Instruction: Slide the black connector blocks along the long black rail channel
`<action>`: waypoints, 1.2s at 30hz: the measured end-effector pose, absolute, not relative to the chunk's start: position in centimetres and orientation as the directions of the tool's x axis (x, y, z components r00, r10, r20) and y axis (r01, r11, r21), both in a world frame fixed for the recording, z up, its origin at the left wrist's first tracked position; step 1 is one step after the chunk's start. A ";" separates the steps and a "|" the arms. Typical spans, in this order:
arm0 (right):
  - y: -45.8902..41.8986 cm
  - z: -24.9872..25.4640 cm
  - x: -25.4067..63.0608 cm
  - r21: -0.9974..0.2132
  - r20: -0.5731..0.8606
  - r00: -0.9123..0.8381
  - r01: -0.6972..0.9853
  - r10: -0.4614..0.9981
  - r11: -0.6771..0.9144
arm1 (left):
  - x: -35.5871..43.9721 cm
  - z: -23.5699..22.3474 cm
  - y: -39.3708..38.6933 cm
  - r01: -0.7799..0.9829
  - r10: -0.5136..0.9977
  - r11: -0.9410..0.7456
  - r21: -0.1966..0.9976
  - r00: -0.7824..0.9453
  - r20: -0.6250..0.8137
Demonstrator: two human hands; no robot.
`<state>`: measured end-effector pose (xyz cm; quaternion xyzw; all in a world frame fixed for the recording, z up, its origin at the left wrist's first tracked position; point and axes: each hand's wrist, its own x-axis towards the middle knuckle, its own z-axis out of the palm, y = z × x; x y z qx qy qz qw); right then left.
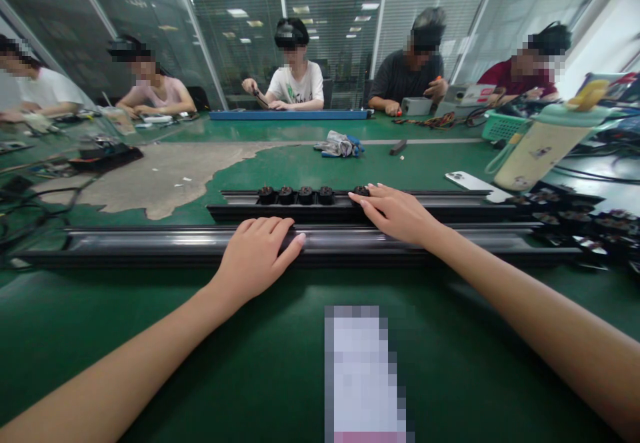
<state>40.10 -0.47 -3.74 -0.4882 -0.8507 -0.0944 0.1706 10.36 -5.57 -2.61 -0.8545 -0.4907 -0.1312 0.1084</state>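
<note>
Two long black rails lie across the green table [280,363]. My left hand [257,253] rests on the near rail [150,243] with its fingers curled over the top. My right hand [395,211] reaches over to the far rail [440,204], fingers stretched flat, fingertips touching a small black round part [361,191] sitting in that rail. Several more of the same black round parts [295,195] stand in a row in the far rail to the left of it.
A heap of black parts [575,219] lies at the right, with a white phone [470,181], a pale bottle [545,146] and a green basket [503,126] behind it. Several other people work along the far side. Cables [30,209] trail at the left.
</note>
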 end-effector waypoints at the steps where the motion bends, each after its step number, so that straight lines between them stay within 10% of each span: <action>1: -0.5 -3.7 40.1 -0.004 0.386 -0.463 0.864 0.798 0.504 | 10.4 -2.6 -5.6 0.868 0.811 -0.494 -0.056 0.483 0.329; 36: -0.6 -3.1 40.0 0.051 0.365 -0.459 0.879 0.810 0.474 | 10.3 -2.6 -5.6 0.868 0.814 -0.490 -0.079 0.489 0.315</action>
